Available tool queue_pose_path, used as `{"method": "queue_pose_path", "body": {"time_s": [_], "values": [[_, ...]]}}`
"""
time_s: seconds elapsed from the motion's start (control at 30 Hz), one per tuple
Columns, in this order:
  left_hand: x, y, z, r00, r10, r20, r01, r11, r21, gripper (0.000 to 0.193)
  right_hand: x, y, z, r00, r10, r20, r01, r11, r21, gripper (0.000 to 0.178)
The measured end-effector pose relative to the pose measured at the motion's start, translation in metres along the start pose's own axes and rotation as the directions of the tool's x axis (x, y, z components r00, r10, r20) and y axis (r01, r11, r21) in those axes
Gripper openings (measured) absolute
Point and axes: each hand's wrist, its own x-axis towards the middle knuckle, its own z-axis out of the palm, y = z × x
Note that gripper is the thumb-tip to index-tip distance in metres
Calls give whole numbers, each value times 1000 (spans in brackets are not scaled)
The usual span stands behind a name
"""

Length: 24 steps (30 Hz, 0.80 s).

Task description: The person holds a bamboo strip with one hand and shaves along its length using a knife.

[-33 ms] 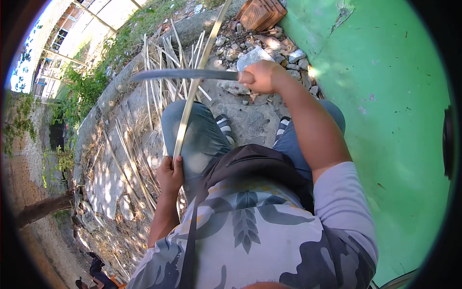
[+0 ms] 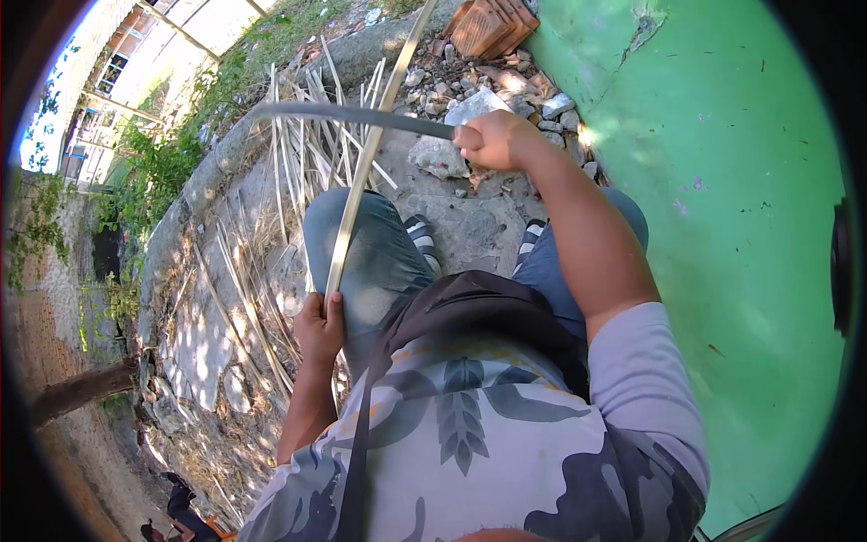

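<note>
My left hand (image 2: 321, 327) is closed around the lower end of a long pale strip (image 2: 350, 210) that looks like split bamboo. Beside my left thigh, the strip slants up and away past the knee and out at the top edge. My right hand (image 2: 501, 143) grips the short handle of a long, dark, curved machete (image 2: 316, 110), held out in front of my right knee. Its blade points left and crosses the strip well beyond my left hand; whether the two touch I cannot tell. The blade is slightly blurred.
Several loose pale strips (image 2: 287, 172) lie beyond my left knee, more beside it. Broken stones (image 2: 438, 161) and stacked clay tiles (image 2: 490, 29) lie ahead. A green wall or floor surface (image 2: 741, 226) fills the right side. A person (image 2: 185, 510) shows at lower left.
The machete's blade has tilted, its tip rising farther away from me while the handle shifts slightly right. My left hand and the strip have stayed put.
</note>
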Motion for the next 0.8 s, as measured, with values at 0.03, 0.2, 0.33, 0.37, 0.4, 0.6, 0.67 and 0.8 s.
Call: {"method": "queue_pose_path", "body": {"time_s": [0.03, 0.2, 0.33, 0.37, 0.4, 0.6, 0.67, 0.8], "values": [[-1, -3, 1, 1000, -8, -6, 7, 1000, -23, 52, 1, 5, 2, 991, 111, -72, -104, 990, 96, 37], [-2, -10, 1, 1000, -8, 0, 8, 998, -69, 52, 0, 12, 11, 955, 241, -172, -182, 936, 300, 36], [-4, -11, 3, 999, -35, 6, 35, 989, -144, 51, -4, -3, 10, 982, 74, -172, -40, 980, 196, 32], [-3, -10, 2, 1000, -26, -6, 25, 990, -141, 51, -8, -12, 7, 989, 22, -144, 8, 979, 202, 30], [-3, -12, 3, 1000, -27, -9, 26, 990, -138, 51, -11, -22, 3, 993, -36, -117, 60, 976, 211, 29], [-2, -9, 1, 1000, -13, -3, 13, 999, -41, 50, 0, -1, 1, 997, 11, -82, -10, 1000, 16, 30], [-3, -13, 2, 999, -32, 10, 33, 998, -53, 50, 2, 9, 10, 993, 11, -119, -5, 999, 48, 31], [-3, -15, 4, 1000, -21, -5, 21, 998, -67, 50, -1, 9, 12, 968, 89, -236, -45, 981, 187, 33]]}}
